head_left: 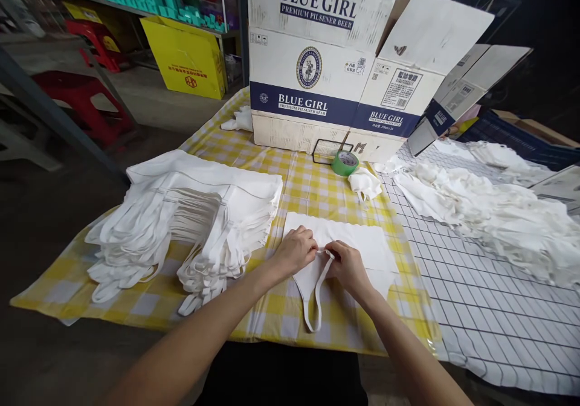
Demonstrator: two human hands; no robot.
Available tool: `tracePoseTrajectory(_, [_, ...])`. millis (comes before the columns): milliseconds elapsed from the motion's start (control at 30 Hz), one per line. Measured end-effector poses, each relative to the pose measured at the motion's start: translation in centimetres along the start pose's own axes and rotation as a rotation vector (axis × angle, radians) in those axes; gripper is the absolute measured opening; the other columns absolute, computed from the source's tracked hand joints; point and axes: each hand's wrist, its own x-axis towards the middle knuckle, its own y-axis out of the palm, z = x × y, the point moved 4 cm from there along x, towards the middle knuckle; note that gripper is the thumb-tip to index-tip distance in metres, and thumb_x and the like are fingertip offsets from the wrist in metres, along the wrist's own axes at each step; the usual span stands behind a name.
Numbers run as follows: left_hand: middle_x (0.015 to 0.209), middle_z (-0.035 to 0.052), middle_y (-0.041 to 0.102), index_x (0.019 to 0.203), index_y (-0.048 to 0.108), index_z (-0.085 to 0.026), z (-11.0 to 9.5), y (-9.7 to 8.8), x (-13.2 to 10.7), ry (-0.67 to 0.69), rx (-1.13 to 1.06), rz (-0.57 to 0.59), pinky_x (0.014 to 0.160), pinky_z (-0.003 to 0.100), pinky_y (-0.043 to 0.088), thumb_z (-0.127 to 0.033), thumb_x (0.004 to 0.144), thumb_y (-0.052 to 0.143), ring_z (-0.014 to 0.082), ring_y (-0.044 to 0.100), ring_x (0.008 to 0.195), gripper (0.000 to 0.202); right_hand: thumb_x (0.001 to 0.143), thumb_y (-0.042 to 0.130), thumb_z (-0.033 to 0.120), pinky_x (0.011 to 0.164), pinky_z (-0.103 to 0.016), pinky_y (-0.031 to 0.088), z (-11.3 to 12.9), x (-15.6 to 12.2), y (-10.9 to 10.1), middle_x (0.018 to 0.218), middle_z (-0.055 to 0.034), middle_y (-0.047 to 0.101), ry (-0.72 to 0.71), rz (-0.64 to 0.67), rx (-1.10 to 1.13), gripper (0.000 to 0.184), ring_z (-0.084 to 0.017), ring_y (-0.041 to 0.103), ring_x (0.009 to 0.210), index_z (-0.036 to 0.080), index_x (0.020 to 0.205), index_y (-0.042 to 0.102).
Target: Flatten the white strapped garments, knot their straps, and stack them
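Observation:
A flat white cloth bag (362, 241) lies on the yellow checked tablecloth (312, 182) in front of me, its long strap looping toward the table's near edge. My left hand (295, 251) and my right hand (348, 267) rest on the bag's lower edge, close together. Both have fingers curled and pinch the strap where it meets the bag. To the left sits a tall neat stack of the same white bags (199, 206), straps hanging off its near side.
A large open Blue Girl beer carton (335, 86) stands at the back. A green tape roll (345, 163) and a crumpled white bag (365, 183) lie before it. A loose heap of white bags (498, 212) covers the grid-patterned cloth on the right. Red stools and a yellow box stand far left.

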Motion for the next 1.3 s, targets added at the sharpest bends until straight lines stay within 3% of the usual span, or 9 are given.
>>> tracePoseTrajectory(167, [0.081,0.0021,0.059,0.077,0.065,-0.018,0.2,0.0,0.2,-0.007,-0.038,0.006,0.08,0.029,0.04,-0.021,0.082,0.053,0.0172,0.048,0.089,0.013,0.063,0.039,0.001,0.059,-0.022,0.035,-0.3,0.2,0.0,0.069,-0.0003,0.057,-0.004,0.013,-0.043,0.027,-0.013,0.048,0.06,0.019,0.074,0.057])
tracePoseTrajectory(600, [0.081,0.0024,0.059,0.078,0.065,-0.018,0.4,-0.1,0.4,0.01,-0.054,0.021,0.08,0.03,0.039,-0.021,0.083,0.05,0.0174,0.048,0.089,0.017,0.069,0.039,0.004,0.054,-0.021,0.031,0.3,0.2,0.2,0.065,0.0008,0.05,-0.06,0.002,-0.161,0.02,-0.011,0.043,0.055,0.018,0.072,0.053])
tracePoseTrajectory(1300, [0.081,0.0009,0.058,0.078,0.065,-0.019,0.6,0.6,0.1,-0.049,-0.113,-0.003,0.079,0.031,0.038,-0.02,0.075,0.057,0.0173,0.046,0.09,0.008,0.067,0.037,0.0,0.056,-0.02,0.031,1.0,0.3,0.7,0.066,0.0008,0.049,-0.156,0.006,-0.127,0.026,-0.011,0.044,0.059,0.019,0.072,0.053])
